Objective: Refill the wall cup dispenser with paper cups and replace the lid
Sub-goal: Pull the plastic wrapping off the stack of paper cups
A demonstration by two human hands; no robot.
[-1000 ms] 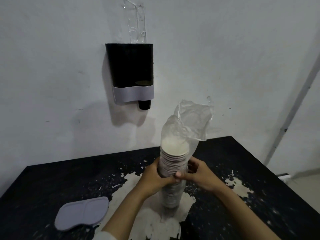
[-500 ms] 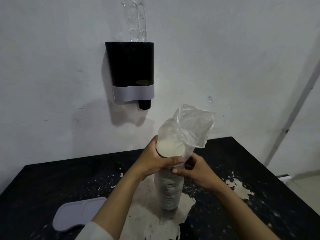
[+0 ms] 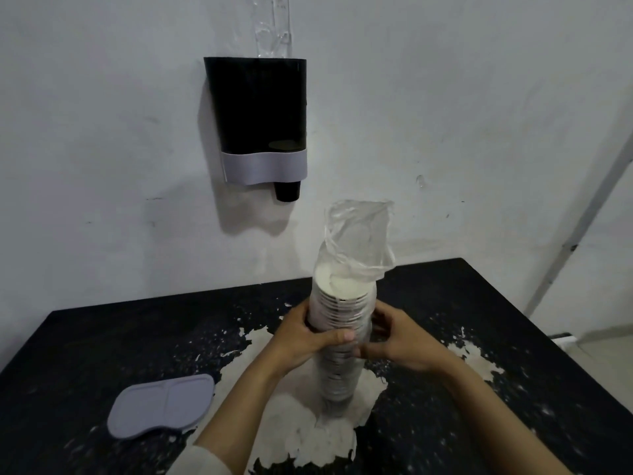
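Two hands were clamped on one tall stack of paper cups (image 3: 340, 337) that stood upright on the table (image 3: 102, 344): the left hand (image 3: 305, 341) was wrapped around its upper part from the left side, with the thumb across the front, and the right hand (image 3: 400, 344) pinched the plastic sleeve (image 3: 359, 241) against the stack from the right side. The stack looked narrow at its foot, so I think it could tip over if the sleeve were pulled sideways and not straight down. The thin film could also catch on the cup rims, and then some cups might lift apart or fall on the table. The cups were white paper with ridged rims packed closely, and the sleeve was clear, wrinkled and loose above the top cup. The dispenser (image 3: 257, 108) hung on the wall well above the stack; it had a dark, smooth body, a grey band below, and one dark cup showing at the bottom opening. Its top was open. The lid (image 3: 161, 406), grey, flat and rounded like a bean, lay on the table to the left, apart from the hands. The table was black with white patches where the coating had peeled.
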